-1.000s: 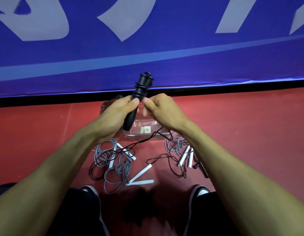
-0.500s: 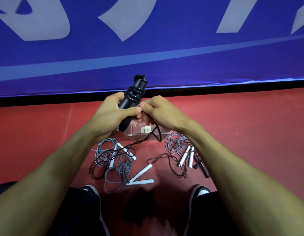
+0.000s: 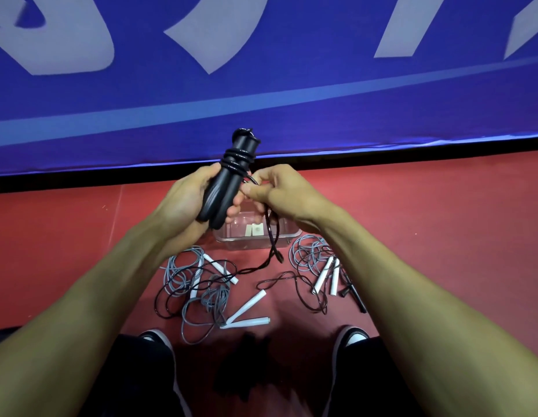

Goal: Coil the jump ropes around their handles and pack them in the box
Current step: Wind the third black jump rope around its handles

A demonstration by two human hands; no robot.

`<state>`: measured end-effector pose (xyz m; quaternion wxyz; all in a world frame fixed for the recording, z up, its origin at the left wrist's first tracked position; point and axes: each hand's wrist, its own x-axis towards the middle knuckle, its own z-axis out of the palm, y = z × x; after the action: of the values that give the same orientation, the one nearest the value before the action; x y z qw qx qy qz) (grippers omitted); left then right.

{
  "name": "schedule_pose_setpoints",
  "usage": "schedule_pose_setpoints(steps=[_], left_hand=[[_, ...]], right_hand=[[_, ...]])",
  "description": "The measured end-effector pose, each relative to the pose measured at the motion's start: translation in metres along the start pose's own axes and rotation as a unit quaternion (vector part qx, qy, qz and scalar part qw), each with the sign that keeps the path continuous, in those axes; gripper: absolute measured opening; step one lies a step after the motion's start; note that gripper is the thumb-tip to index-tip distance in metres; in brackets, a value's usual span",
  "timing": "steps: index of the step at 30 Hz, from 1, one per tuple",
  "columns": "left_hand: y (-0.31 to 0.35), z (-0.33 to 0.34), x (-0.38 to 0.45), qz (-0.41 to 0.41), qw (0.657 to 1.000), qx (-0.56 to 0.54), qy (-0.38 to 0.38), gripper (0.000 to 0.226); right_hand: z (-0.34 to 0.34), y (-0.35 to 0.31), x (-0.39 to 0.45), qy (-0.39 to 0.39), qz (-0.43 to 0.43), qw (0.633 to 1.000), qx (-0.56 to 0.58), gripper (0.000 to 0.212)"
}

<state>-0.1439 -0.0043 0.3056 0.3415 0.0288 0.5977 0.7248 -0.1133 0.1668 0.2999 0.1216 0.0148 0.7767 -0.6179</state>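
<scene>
Loose grey ropes (image 3: pixel 198 284) fringe clear box (image 3: pixel 255 240).

Left hand (image 3: pixel 183 203) grips black handles (image 3: pixel 222 188); right hand (image 3: pixel 276 191) seemingly pinches rope (image 3: pixel 272 236).

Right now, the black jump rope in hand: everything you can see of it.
The black jump rope has two smooth, dark handles held side by side, tilted upward and away. The left hand grips their lower part. Several glossy turns of cord circle them near the top. The right hand pinches the loose cord, which hangs down in front of the clear box to the red floor.
</scene>
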Motion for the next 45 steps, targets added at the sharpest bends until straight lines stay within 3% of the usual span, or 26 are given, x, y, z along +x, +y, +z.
schedule_pose_setpoints(steps=[5,8,13,17,21,28,32,35,39,43,45], left_hand=[[0.003,-0.002,0.000,0.000,0.999,-0.047,-0.004,0.044],[0.001,-0.002,-0.001,0.006,1.000,-0.029,0.006,0.040],[0.002,-0.002,-0.002,0.027,0.999,0.036,-0.001,0.017],[0.004,-0.002,-0.004,0.036,0.997,0.063,-0.019,0.032],[0.003,-0.003,-0.004,0.056,0.986,0.144,0.065,0.047],[-0.002,0.000,-0.004,0.005,0.993,0.110,0.051,0.044],[-0.007,-0.003,-0.002,0.015,0.980,0.184,0.074,0.045],[-0.009,-0.005,0.001,0.051,0.975,0.198,0.093,0.035],[-0.014,-0.002,0.004,0.086,0.974,0.201,0.060,0.018],[-0.008,0.004,0.004,0.039,0.994,0.094,0.042,0.053],[-0.005,0.003,0.004,0.015,0.998,0.062,0.023,0.053]], right_hand=[[-0.002,0.000,0.004,0.017,0.031,0.998,0.046,0.042],[-0.002,0.007,0.004,-0.018,0.019,0.999,-0.021,0.044],[-0.004,0.003,0.003,-0.009,0.002,0.993,-0.114,0.030],[0.004,0.000,0.000,-0.051,-0.021,0.994,-0.098,0.032],[0.004,-0.001,-0.002,-0.045,-0.004,0.996,-0.072,0.020],[0.002,0.007,0.003,-0.054,-0.017,0.966,-0.252,0.035],[0.002,0.006,0.002,-0.047,-0.024,0.958,-0.281,0.028],[0.002,0.003,-0.001,-0.057,-0.022,0.961,-0.269,0.029],[0.001,-0.001,-0.002,-0.053,-0.011,0.975,-0.216,0.030],[0.001,-0.004,-0.001,-0.047,0.011,0.990,-0.131,0.044],[0.002,-0.006,-0.002,-0.044,0.018,0.991,-0.127,0.053]])
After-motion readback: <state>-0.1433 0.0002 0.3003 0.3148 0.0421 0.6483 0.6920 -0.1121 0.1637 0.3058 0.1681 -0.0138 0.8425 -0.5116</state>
